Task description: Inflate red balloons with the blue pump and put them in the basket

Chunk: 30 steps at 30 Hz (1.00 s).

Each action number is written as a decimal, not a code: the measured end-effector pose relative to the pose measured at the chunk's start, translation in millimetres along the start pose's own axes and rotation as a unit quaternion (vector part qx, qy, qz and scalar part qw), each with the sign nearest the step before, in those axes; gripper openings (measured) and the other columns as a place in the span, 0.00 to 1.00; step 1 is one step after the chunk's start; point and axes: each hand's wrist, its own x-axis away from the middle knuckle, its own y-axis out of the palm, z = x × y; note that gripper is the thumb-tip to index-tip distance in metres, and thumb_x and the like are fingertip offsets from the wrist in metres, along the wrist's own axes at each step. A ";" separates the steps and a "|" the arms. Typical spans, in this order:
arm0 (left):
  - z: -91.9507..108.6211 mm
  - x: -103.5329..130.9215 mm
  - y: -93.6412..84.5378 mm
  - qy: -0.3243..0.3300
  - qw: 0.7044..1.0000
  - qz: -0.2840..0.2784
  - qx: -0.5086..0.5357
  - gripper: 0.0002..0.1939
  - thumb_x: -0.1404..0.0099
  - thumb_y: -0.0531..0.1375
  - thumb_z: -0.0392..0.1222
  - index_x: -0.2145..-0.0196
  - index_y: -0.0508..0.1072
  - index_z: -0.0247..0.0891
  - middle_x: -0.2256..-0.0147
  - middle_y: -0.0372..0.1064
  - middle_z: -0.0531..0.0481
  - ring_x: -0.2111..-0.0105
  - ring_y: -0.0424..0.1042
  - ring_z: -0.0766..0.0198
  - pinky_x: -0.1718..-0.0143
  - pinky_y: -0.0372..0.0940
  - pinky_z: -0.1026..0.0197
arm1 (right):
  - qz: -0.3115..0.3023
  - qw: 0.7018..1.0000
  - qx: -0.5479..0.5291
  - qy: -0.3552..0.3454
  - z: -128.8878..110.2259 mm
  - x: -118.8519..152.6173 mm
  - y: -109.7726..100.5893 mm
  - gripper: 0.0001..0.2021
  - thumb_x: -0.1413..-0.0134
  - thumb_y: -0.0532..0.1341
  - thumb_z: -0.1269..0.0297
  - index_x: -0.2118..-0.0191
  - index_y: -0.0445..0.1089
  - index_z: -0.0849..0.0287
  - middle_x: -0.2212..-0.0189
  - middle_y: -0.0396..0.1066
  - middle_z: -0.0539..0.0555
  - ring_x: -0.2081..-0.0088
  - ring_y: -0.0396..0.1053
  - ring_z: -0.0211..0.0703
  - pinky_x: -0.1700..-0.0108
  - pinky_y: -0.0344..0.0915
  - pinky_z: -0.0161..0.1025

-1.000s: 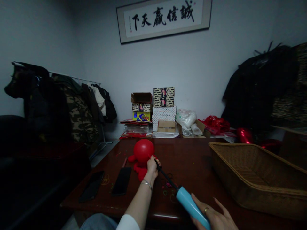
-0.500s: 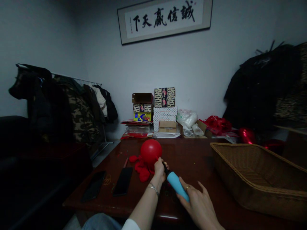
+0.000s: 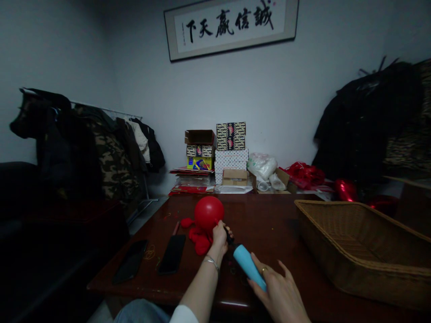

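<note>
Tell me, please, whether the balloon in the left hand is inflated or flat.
Inflated, at least partly: the red balloon bulges round and smooth beyond the left hand.

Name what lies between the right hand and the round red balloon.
The blue pump and, nearer the round red balloon, the left hand, as the head view shows.
</note>
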 end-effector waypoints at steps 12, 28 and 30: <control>14.7 -20.7 -15.7 0.036 0.999 0.006 0.003 0.08 0.38 0.52 0.40 0.74 0.57 0.38 0.85 0.55 0.58 0.88 0.55 0.72 0.85 0.50 0.68 | -0.034 0.998 0.017 -0.057 51.3 41.2 -4.1 0.27 0.47 0.57 0.55 0.40 0.56 0.44 0.48 0.67 0.49 0.53 0.70 0.48 0.43 0.55 0.55; -4.0 8.4 11.1 -0.012 1.000 -0.011 0.019 0.11 0.39 0.54 0.46 0.74 0.57 0.39 0.85 0.55 0.58 0.88 0.55 0.72 0.85 0.50 0.68 | 0.005 1.000 -0.002 0.001 2.1 -3.7 -11.1 0.23 0.45 0.54 0.61 0.42 0.61 0.56 0.56 0.74 0.54 0.58 0.72 0.46 0.41 0.46 0.57; -6.9 10.1 12.9 -0.020 1.000 -0.014 0.018 0.11 0.39 0.54 0.46 0.74 0.57 0.39 0.85 0.55 0.58 0.88 0.55 0.72 0.85 0.50 0.68 | 0.001 1.000 -0.001 0.014 -3.3 -11.1 -9.8 0.23 0.44 0.53 0.63 0.42 0.60 0.57 0.58 0.74 0.55 0.59 0.72 0.47 0.42 0.46 0.57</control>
